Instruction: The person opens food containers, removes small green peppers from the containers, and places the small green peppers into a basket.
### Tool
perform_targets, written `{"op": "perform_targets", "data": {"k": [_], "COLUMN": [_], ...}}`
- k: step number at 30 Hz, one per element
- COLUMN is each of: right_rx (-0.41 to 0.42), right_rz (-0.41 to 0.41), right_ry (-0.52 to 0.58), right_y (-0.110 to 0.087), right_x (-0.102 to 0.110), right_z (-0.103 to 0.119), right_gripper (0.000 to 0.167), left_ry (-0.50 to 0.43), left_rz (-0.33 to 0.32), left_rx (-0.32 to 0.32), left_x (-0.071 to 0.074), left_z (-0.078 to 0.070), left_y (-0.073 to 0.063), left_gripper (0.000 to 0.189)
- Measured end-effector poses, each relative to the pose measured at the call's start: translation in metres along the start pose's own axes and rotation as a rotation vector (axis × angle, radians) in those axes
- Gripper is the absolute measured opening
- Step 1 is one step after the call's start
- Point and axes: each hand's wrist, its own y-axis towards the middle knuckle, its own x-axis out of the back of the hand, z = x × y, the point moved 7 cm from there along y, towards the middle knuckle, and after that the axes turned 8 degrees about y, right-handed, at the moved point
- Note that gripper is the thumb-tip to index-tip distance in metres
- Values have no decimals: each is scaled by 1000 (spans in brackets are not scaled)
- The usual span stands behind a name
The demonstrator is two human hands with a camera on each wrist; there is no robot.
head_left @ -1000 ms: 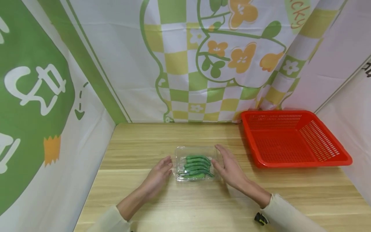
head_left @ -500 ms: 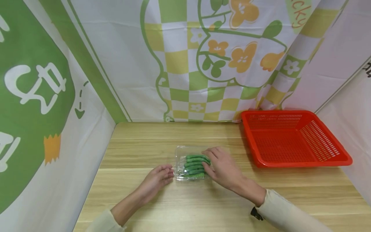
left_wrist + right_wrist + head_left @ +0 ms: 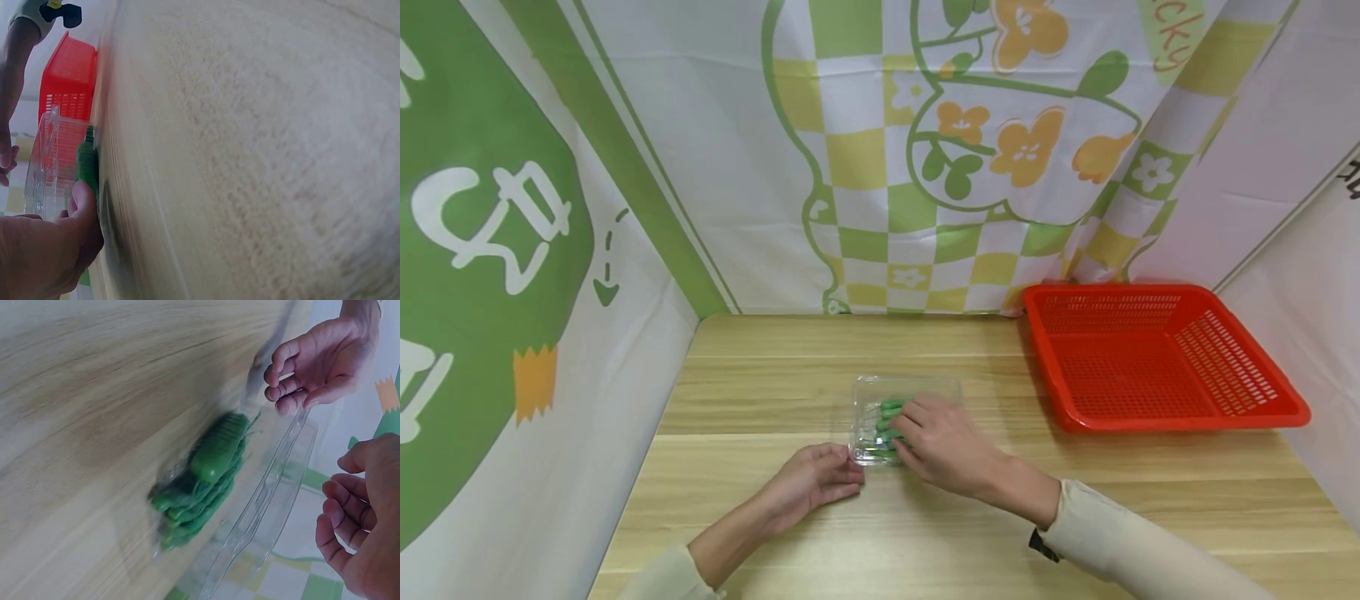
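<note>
A clear plastic box (image 3: 867, 392) sits on the table with several green chili peppers (image 3: 887, 425) lying side by side in it. At its near left corner my left hand (image 3: 816, 483) pinches the rim, thumb on the edge and fingers below, as the right wrist view shows of the left hand (image 3: 331, 359). My right hand (image 3: 943, 442) is over the right part of the box, covering some peppers in the head view. In the right wrist view the right hand (image 3: 369, 512) hangs above the box with loosely curled fingers and nothing in them.
A red perforated basket (image 3: 1120, 375) stands at the back right of the wooden table (image 3: 775, 350). A patterned curtain (image 3: 917, 192) closes off the back. Printed cloth walls (image 3: 647, 333) rise on the left and right.
My right hand has moved left from the box's right side to above the peppers, its fingers curling more. My left hand has shifted toward me and right, onto the box's near left corner.
</note>
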Motion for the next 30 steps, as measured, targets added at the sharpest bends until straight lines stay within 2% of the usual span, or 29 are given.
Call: {"op": "perform_targets", "data": {"k": [8, 16, 30], "right_rx": [90, 131, 116], "right_rz": [42, 87, 148], "right_ry": [-22, -31, -28], "right_y": [12, 20, 25], "right_x": [-11, -22, -35], "right_z": [16, 25, 27], "right_gripper": [5, 5, 6], "left_ry": [-4, -2, -8], "left_rz": [15, 24, 10], "left_rx": [23, 24, 18], "left_x": [-4, -7, -8], "left_z": [4, 3, 2], "left_y": [1, 0, -1], "left_gripper": [27, 27, 22]}}
